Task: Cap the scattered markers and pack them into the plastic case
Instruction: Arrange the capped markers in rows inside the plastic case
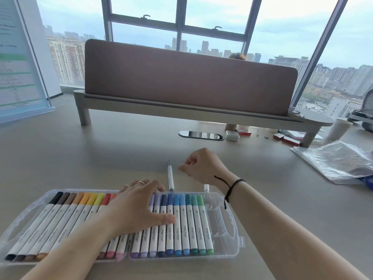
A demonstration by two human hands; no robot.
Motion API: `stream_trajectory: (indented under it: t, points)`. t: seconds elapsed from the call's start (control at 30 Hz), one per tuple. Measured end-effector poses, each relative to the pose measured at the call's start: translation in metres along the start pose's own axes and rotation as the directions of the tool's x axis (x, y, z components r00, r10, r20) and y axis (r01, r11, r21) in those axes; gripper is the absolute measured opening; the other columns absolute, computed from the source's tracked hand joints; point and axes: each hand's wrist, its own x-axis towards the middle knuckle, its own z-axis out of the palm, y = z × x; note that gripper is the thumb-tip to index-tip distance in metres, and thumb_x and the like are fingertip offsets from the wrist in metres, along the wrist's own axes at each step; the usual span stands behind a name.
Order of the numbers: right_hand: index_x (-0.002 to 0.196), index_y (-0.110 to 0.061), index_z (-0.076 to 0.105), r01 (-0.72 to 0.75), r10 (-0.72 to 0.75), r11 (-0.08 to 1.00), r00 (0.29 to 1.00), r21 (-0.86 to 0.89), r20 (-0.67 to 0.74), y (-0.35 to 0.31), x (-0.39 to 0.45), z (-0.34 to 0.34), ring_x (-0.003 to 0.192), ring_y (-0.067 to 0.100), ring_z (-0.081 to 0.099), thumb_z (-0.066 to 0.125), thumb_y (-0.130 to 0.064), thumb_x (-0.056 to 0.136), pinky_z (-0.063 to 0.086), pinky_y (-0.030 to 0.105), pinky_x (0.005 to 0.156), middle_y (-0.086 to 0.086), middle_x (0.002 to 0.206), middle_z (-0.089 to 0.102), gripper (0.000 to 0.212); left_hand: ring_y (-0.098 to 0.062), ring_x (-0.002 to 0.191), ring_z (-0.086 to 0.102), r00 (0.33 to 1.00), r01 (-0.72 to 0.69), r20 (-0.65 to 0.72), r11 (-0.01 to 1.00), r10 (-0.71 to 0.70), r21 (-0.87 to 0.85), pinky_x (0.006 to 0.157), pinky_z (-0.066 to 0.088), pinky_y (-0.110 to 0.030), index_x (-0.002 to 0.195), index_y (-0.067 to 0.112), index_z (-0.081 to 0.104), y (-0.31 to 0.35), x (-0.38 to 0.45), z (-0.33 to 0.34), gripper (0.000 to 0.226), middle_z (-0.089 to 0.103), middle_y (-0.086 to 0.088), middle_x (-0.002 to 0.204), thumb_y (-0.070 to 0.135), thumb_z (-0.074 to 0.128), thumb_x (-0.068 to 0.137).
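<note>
Brown desk divider (189,77), crumpled plastic bag (339,160) at right, small silver tin (232,135), paper cup (337,129)

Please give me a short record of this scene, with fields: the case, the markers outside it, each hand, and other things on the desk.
case: clear plastic marker case, open, rows of capped white markers inside
free slots: right end of the case
loose markers: white marker lying on the beige desk; second white marker at the case's far edge
left hand: flat on the packed markers
right hand: above the desk, fingers curled; grip contents unclear
other: crinkled clear plastic bag
</note>
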Motion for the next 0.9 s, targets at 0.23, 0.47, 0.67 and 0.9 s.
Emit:
stream_trajectory:
  t: [0.23,0.47,0.67,0.9]
  points:
    - [0.059,-0.011,0.050,-0.067,0.080,0.986,0.993,-0.152,0.084,-0.025,0.038,0.049,0.060,0.024,0.056,0.074,-0.023,0.078,0.037,0.023,0.045,0.002,0.058,0.052,0.033,-0.006,0.125,0.040,1.000,0.003,0.004,1.000,-0.003,-0.027,0.110,0.035,-0.035,0.130,0.049,0.037,-0.002,0.000,0.000,0.081,0.044,0.021,0.137,0.092,0.053,0.063]
    - [0.067,-0.004,0.057,-0.133,0.134,0.990,0.991,-0.052,0.013,-0.019,0.037,0.034,0.054,0.022,0.056,0.066,-0.019,0.080,0.045,0.025,0.052,0.004,0.058,0.058,0.021,-0.004,0.118,0.042,1.000,-0.009,0.004,1.000,0.010,-0.028,0.106,0.037,-0.033,0.128,0.049,0.039,-0.003,0.000,-0.001,0.077,0.046,0.022,0.129,0.091,0.053,0.064]
    - [0.084,-0.015,0.065,-0.157,0.170,0.956,0.985,0.249,-0.030,0.014,-0.017,-0.006,0.051,0.015,0.062,0.072,-0.014,0.081,0.055,0.031,0.054,0.002,0.062,0.070,0.007,-0.003,0.117,0.043,1.000,0.014,0.018,1.000,-0.014,-0.010,0.107,0.038,-0.033,0.128,0.048,0.037,-0.004,0.001,0.000,0.081,0.048,0.021,0.129,0.093,0.050,0.062]
    - [0.075,-0.022,0.067,-0.138,0.139,0.973,0.990,0.186,0.008,0.048,-0.098,-0.011,0.044,-0.003,0.051,0.073,-0.021,0.083,0.042,0.018,0.048,-0.007,0.064,0.070,0.010,0.000,0.114,0.037,1.000,0.009,0.019,1.000,-0.009,-0.012,0.108,0.034,-0.032,0.130,0.046,0.038,-0.001,0.001,-0.002,0.088,0.045,0.020,0.136,0.097,0.047,0.058]
